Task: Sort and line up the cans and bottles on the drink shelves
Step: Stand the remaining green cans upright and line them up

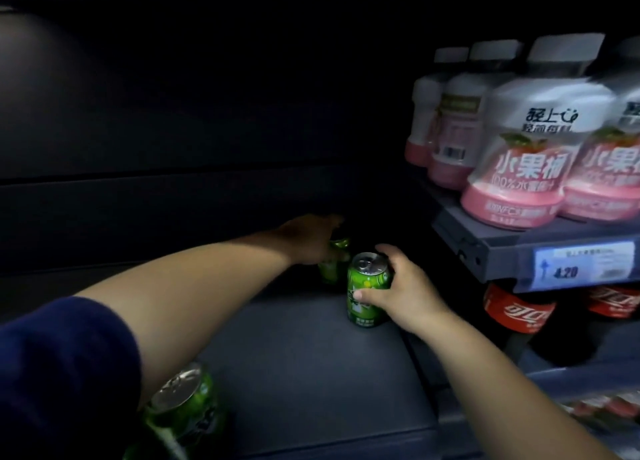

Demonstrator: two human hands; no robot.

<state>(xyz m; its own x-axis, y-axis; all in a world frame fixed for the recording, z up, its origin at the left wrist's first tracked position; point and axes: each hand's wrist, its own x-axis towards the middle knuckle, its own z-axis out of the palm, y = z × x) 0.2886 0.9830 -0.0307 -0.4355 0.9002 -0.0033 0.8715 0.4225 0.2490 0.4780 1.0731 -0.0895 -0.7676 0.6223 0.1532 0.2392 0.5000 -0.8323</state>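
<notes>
Deep in a dark shelf bay, my right hand (403,288) grips an upright green can (366,291), thumb across its front and fingers over its rim. Just behind and to the left, my left hand (311,238) reaches to the back and holds a second green can (333,262), half hidden in shadow. That can stands on the grey shelf floor (304,362). At the lower left, under my left sleeve, stands another green can (183,407) with a silver top, near the shelf's front edge.
To the right, a higher shelf (519,248) carries several white-and-pink juice bottles (519,148) above a price tag (585,265) reading 4.20. Below it stand dark cola bottles (519,312) with red labels. The back and left of the bay are black.
</notes>
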